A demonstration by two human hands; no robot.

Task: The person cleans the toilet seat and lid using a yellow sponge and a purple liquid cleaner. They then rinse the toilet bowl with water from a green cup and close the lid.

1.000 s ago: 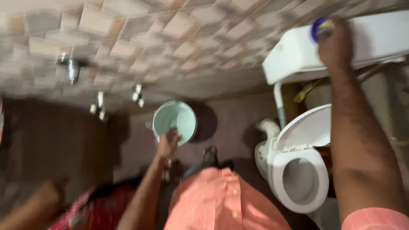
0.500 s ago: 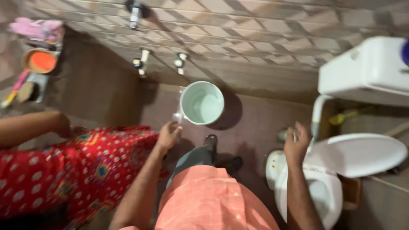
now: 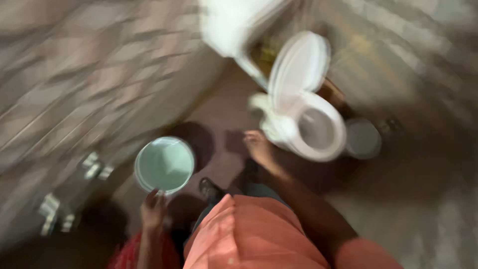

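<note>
left hand (image 3: 153, 205): i see it at the near rim of the pale green bucket (image 3: 164, 164); blur hides whether the fingers clamp the rim.
right hand (image 3: 258, 147): fingers loose, empty, just beside the toilet bowl (image 3: 318, 130).
bucket: on the floor by the tiled wall (image 3: 74, 89).
cistern (image 3: 229, 25): smeared, cut off at top.

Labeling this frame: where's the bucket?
Head view, lower left: the pale green bucket stands on the floor, the left hand at its near rim, left of the toilet.
</note>
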